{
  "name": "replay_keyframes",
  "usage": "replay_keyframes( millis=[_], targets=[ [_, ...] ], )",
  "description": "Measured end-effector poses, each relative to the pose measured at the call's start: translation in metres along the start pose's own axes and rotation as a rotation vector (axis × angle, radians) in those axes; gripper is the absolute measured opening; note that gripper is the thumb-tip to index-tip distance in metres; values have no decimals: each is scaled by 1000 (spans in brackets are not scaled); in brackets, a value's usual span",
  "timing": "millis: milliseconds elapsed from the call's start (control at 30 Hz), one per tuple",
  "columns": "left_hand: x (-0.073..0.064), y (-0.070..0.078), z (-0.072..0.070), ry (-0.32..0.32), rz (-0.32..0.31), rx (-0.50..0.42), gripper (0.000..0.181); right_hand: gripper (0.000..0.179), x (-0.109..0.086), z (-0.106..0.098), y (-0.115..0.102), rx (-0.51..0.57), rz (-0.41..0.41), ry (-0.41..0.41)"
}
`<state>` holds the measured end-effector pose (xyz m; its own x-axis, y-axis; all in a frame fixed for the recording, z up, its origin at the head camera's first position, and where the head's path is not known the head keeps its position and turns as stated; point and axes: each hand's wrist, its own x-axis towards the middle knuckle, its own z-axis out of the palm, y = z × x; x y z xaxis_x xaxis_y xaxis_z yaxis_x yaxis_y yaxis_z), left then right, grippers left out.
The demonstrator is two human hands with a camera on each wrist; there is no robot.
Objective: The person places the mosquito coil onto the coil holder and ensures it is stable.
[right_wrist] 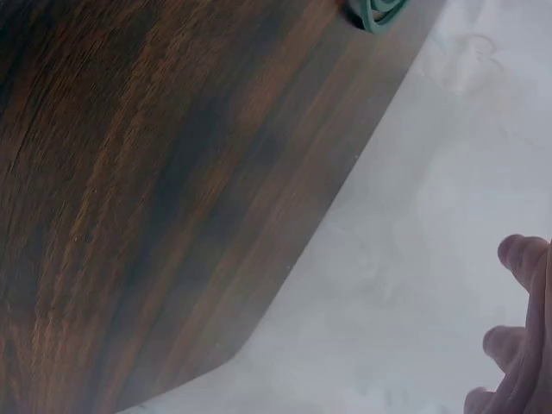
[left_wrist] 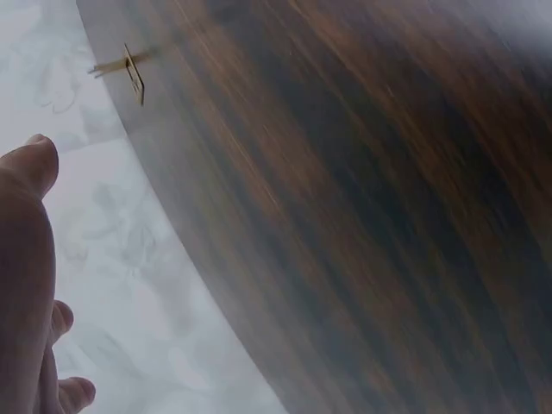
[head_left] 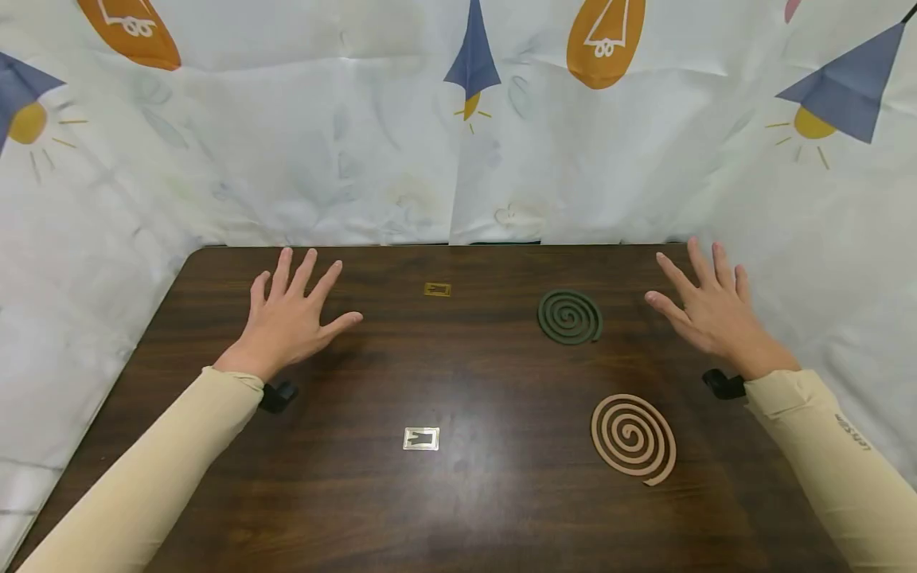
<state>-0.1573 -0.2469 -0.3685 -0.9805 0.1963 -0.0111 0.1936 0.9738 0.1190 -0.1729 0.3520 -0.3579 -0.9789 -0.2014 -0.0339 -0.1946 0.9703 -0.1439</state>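
Note:
My left hand (head_left: 284, 325) is spread over the left side of the table, holding nothing. Its thumb (left_wrist: 33, 166) shows at the edge of the left wrist view. My right hand (head_left: 719, 312), also spread and holding nothing, hovers at the far right. Nearest to it is a dark green mosquito coil (head_left: 564, 317), part of which (right_wrist: 369, 19) shows in the right wrist view. A tan mosquito coil (head_left: 614, 424) lies closer to me. Between the hands are a small gold-coloured metal coil stand (head_left: 427, 290) at the back and a silver one (head_left: 408, 438) nearer me.
The dark wood-grain table (head_left: 322, 493) has rounded far corners. A white printed curtain (head_left: 301, 159) hangs right behind its far edge and along both sides. Each wrist wears a black camera, such as the left one (head_left: 279, 396).

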Motion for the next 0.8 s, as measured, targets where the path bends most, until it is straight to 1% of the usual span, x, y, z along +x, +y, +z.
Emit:
replay_keyframes(
  millis=[133,300,433,667,800],
  targets=[
    [5,7,3,-15,15,-4,91,77,2,1,-2,1,2,-6],
    [8,11,8,-25,42,-4,90,77,5,4,-4,15,0,-1],
    [12,12,11,-18,57,-12,89,77,6,3,-6,25,0,1],
    [17,13,17,-30,70,-19,89,77,9,4,-9,40,-8,17],
    [21,16,21,-24,82,-19,88,77,10,6,-9,45,-10,16]
  ],
)
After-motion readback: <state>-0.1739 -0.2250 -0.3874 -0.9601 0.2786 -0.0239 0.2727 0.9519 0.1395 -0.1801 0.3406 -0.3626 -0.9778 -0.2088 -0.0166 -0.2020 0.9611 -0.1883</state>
